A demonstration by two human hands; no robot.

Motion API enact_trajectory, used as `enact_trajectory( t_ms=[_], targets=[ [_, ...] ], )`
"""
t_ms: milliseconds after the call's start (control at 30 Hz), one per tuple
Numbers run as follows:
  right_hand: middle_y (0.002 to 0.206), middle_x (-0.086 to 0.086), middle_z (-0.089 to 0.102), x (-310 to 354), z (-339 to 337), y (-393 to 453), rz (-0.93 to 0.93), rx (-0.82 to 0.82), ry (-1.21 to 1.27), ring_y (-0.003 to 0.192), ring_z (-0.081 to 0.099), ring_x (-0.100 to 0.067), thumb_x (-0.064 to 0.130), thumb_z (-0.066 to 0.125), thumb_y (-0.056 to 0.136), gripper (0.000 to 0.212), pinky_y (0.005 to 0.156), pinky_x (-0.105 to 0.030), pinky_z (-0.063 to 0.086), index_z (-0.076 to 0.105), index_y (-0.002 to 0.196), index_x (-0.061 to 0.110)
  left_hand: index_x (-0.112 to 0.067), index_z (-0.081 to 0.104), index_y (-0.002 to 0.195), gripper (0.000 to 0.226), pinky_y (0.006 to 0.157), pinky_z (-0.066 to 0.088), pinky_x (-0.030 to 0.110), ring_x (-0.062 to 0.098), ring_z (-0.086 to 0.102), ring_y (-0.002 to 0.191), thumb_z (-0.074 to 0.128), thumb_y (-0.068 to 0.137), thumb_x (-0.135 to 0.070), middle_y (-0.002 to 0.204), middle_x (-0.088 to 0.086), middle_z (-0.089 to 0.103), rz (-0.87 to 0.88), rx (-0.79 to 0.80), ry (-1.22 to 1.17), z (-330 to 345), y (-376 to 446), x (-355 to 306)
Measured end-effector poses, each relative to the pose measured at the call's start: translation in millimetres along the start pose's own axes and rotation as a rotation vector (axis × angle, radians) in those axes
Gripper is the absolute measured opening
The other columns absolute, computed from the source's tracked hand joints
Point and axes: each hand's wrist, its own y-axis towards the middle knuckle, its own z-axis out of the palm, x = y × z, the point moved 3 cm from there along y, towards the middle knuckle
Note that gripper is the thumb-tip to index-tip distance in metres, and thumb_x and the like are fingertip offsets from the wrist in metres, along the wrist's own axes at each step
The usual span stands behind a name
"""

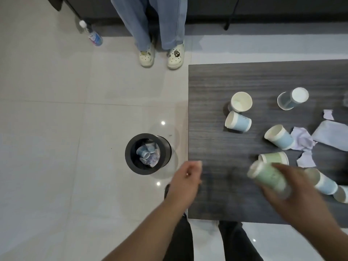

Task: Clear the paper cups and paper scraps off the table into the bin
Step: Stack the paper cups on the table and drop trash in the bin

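1. a person's right hand [293,187] grips a pale green paper cup [268,177] on its side above the near part of the dark grey wood-grain table [216,87], fingers curled round the cup's body; the cup and hand are motion-blurred.
2. the left hand [185,178] hangs over the table's left edge with fingers loosely curled, holding nothing.
3. a round black plastic bin [165,147] stands on the pale tiled floor [56,129] just left of the table, with blue paper cups and crumpled paper already inside.
4. on the table, a second green paper cup [274,157] lies on its side just beyond the held one.
5. further back, a white-lined cup standing upright [241,101] touches a light blue cup on its side [238,122]; another blue cup [280,137] lies tipped beside crumpled lilac paper scraps [303,138].
6. an upturned blue-grey cup [292,98] sits near the far right, and one more blue cup [323,182] lies by the right hand.
7. a second person in blue jeans [150,21] and cream clogs stands across the floor, beside a plastic water bottle [91,32].
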Motion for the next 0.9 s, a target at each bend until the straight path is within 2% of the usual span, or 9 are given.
enact_trajectory(
  t_ms=[100,233,333,400,467,533,600,700,900],
  targets=[
    [0.121,0.021,0.054,46.0,25.1,-11.8,-0.186,0.284,0.111,0.108,0.057,0.006,0.040,0.090,0.077,0.064,0.093,-0.022,0.046,0.058,0.133,0.043,-0.069,0.063,0.120,0.053,0.082,0.066,0.031,0.005,0.078,0.101,0.062,0.075,-0.096,0.116,-0.026,0.074,-0.013,0.288,-0.050,35.4,-17.0,-9.3],
    [0.136,0.019,0.052,54.3,42.8,1.4,-0.159,0.469,0.141,0.124,0.051,0.006,0.048,0.092,0.074,0.096,0.106,-0.025,0.047,0.038,0.154,0.046,-0.053,0.073,0.123,0.045,0.091,0.065,0.032,0.008,0.077,0.106,0.076,0.083,-0.073,0.117,-0.013,0.078,-0.006,0.398,0.003,31.9,-15.9,-9.0],
    [0.139,0.031,0.047,56.4,44.1,8.4,-0.246,0.564,0.139,0.131,0.045,0.013,0.076,0.084,0.069,0.102,0.107,-0.014,0.039,0.036,0.155,0.050,-0.036,0.077,0.126,0.041,0.086,0.063,0.031,0.015,0.078,0.103,0.085,0.088,-0.049,0.118,-0.002,0.080,-0.105,0.467,-0.133,15.2,-12.6,1.1],
    [0.135,0.031,0.052,52.0,39.4,19.3,-0.286,0.448,0.112,0.128,0.052,0.008,0.079,0.070,0.082,0.080,0.104,-0.015,0.040,0.050,0.151,0.044,-0.022,0.074,0.132,0.045,0.092,0.063,0.035,0.020,0.078,0.113,0.088,0.090,-0.028,0.124,0.003,0.079,-0.206,0.504,-0.233,8.3,-11.6,12.8],
    [0.128,0.016,0.062,33.7,27.7,40.6,-0.189,0.127,0.075,0.118,0.062,-0.008,0.049,0.073,0.091,0.049,0.099,-0.027,0.047,0.065,0.137,0.033,-0.015,0.072,0.135,0.054,0.094,0.063,0.036,0.022,0.077,0.117,0.089,0.085,-0.021,0.127,0.004,0.079,-0.269,0.510,-0.251,3.6,-10.9,22.7],
    [0.130,-0.008,0.063,8.1,15.9,62.6,-0.032,-0.098,-0.137,0.116,0.061,-0.037,0.022,0.077,0.081,0.052,0.096,-0.046,0.050,0.069,0.133,0.019,-0.014,0.071,0.135,0.068,0.094,0.063,0.036,0.022,0.077,0.118,0.096,0.074,-0.032,0.127,0.005,0.079,-0.279,0.486,-0.225,3.1,-9.2,28.8],
    [0.144,-0.017,0.057,-14.5,13.3,78.9,0.114,-0.009,-0.359,0.123,0.053,-0.047,0.018,0.080,0.072,0.071,0.098,-0.055,0.047,0.065,0.141,0.020,-0.016,0.073,0.134,0.081,0.098,0.064,0.040,0.022,0.077,0.117,0.101,0.066,-0.050,0.126,0.005,0.080,-0.256,0.412,-0.194,5.6,-4.4,31.8],
    [0.158,-0.013,0.045,-36.6,19.9,87.1,0.143,0.174,-0.537,0.132,0.048,-0.045,0.028,0.081,0.072,0.075,0.104,-0.053,0.042,0.061,0.144,0.028,-0.024,0.075,0.128,0.080,0.100,0.064,0.046,0.018,0.079,0.111,0.092,0.063,-0.068,0.122,0.000,0.081,-0.160,0.228,-0.132,13.7,6.7,27.8],
    [0.123,-0.021,0.062,-56.2,22.8,91.7,-0.052,-0.017,-0.574,0.102,0.058,-0.048,0.015,0.080,0.068,0.050,0.084,-0.053,0.047,0.076,0.118,0.014,-0.036,0.068,0.132,0.084,0.099,0.061,0.037,0.005,0.073,0.111,0.080,0.061,-0.080,0.119,-0.017,0.077,-0.002,0.132,0.150,33.8,28.0,18.9]
  ],
)
